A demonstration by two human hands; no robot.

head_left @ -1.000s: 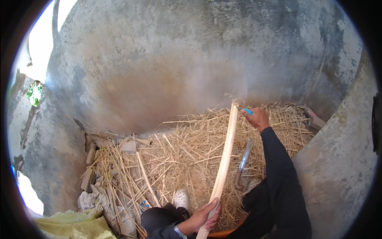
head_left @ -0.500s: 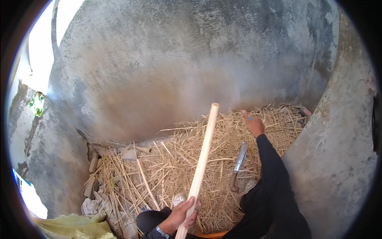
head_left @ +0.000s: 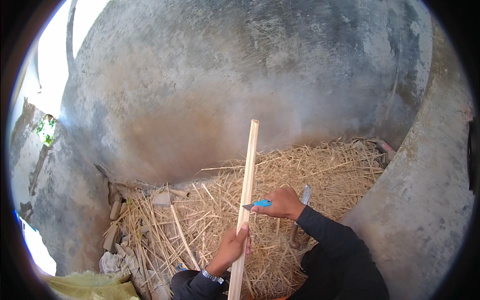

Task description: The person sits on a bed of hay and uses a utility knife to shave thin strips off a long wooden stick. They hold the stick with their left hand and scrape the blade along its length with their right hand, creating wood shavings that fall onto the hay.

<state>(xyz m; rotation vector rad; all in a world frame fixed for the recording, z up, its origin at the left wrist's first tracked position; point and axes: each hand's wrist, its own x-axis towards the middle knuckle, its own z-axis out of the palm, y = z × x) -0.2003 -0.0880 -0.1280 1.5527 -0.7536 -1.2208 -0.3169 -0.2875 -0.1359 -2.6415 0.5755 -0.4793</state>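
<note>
My left hand (head_left: 234, 246) is closed around the lower part of a long pale wooden strip (head_left: 250, 160), which stands nearly upright before me. A metal-banded watch shows on that wrist. Closed on a blue utility knife (head_left: 262, 203), my right hand (head_left: 284, 203) is just right of the strip. The knife's dark blade lies at the strip's right edge, a little above my left hand; whether it cuts in I cannot tell. Behind my right hand, a large knife (head_left: 294, 235) with a brown curved handle lies on the shavings, its blade partly hidden.
Pale shavings (head_left: 320, 165) cover the floor up to the grey wall (head_left: 250, 75). Longer thin strips (head_left: 150, 230) and crumpled cloth or paper (head_left: 117, 262) lie at the left. A yellowish-green sack (head_left: 90, 286) is at the lower left. Another grey wall (head_left: 415, 200) rises close on the right.
My right hand has come back from the far right to the strip, bringing the utility knife against it. The strip has tilted more upright, and my left hand sits slightly higher in view.
</note>
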